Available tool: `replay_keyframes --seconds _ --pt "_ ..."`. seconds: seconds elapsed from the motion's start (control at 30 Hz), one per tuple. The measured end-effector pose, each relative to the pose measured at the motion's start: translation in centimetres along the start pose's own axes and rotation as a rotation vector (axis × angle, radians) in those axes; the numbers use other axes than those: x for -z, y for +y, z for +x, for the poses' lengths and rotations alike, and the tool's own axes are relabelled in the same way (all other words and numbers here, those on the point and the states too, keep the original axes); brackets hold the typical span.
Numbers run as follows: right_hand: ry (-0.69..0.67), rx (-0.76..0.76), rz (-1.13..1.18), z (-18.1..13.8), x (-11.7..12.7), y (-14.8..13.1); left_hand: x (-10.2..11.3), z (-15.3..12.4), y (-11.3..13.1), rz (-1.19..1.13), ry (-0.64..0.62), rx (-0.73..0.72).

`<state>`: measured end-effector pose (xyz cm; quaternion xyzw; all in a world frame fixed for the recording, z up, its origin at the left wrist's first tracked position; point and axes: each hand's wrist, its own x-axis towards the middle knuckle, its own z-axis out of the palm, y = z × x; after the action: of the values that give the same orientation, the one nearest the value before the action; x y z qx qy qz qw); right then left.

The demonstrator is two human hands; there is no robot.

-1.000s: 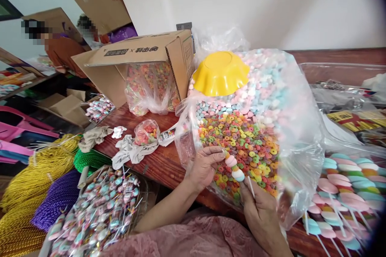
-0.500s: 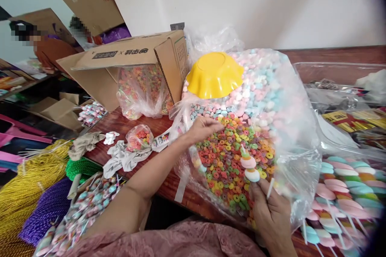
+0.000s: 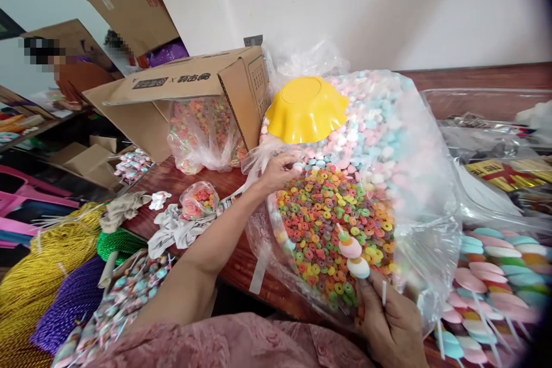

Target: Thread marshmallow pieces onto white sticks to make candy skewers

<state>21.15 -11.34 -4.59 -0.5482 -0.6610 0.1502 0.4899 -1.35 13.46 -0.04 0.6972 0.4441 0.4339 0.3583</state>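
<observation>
My right hand (image 3: 390, 316) grips the stick of a candy skewer (image 3: 351, 250), threaded with marshmallows and small gummy rings and tilted over the loose ring candies. A white stick end shows between its fingers. Under it spread many colourful gummy rings (image 3: 319, 230) on clear plastic. My left hand (image 3: 279, 173) reaches to the far left edge of the rings, its fingers bent round a pale marshmallow (image 3: 297, 167). Pink, white and blue marshmallows (image 3: 371, 121) lie heaped behind the rings, with an upturned yellow bowl (image 3: 307, 109) on top.
Finished skewers (image 3: 495, 293) are stacked at the right, by a clear plastic bin (image 3: 452, 95). A cardboard box (image 3: 181, 75) on its side holds bagged gummy rings (image 3: 202, 132). A grey cloth (image 3: 176, 233) lies on the table's left. Another person (image 3: 77, 77) is at the far left.
My left hand has moved left and away from the gummy rings to the marshmallows, its fingers now bent there. The right hand with the skewer has shifted slightly lower.
</observation>
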Motion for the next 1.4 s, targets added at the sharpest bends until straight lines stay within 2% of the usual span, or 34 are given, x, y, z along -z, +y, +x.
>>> replay_keyframes --seconds 0.1,0.17,0.27,0.37,0.53,0.67,0.83,1.0,1.1,1.23,1.3,1.4 --pt "-0.03 0.01 -0.004 -0.1 0.1 -1.0 -0.3 -4.7 2.1 -0.43 -0.044 0.199" --pt "-0.092 0.002 -0.013 -0.1 0.1 -1.9 -0.8 -8.0 3.4 -0.603 -0.055 0.305" --pt "-0.152 0.006 -0.039 -0.2 -0.1 -3.3 -1.6 -11.8 4.9 -0.727 -0.024 0.388" --pt "-0.153 0.024 -0.053 -0.6 -0.1 -4.2 -2.1 -14.3 5.8 -0.804 0.023 0.418" --pt "-0.188 0.048 -0.077 -1.6 0.1 -4.2 -2.6 -16.4 7.0 -0.852 0.087 0.476" --pt "-0.2 0.087 -0.114 -2.1 0.2 -3.9 -3.2 -17.3 7.4 -0.82 0.076 0.44" --pt "-0.181 0.13 -0.142 -2.1 0.3 -4.0 -3.8 -17.5 6.8 -0.793 0.164 0.425" --pt "-0.198 0.183 -0.167 -2.1 0.3 -4.1 -4.0 -17.7 6.0 -0.762 0.126 0.445" --pt "-0.231 0.196 -0.188 -2.2 0.2 -3.7 -3.9 -17.7 5.4 -0.653 0.109 0.349" --pt "-0.298 0.153 -0.284 -2.4 0.2 -3.1 -3.9 -17.9 5.0 -0.33 0.105 -0.029" --pt "-0.305 0.11 -0.303 -2.3 0.2 -2.9 -4.0 -18.1 5.0 -0.211 0.105 -0.171" --pt "-0.287 0.041 -0.29 -2.2 0.2 -2.7 -4.1 -18.8 5.1 -0.126 0.138 -0.261"
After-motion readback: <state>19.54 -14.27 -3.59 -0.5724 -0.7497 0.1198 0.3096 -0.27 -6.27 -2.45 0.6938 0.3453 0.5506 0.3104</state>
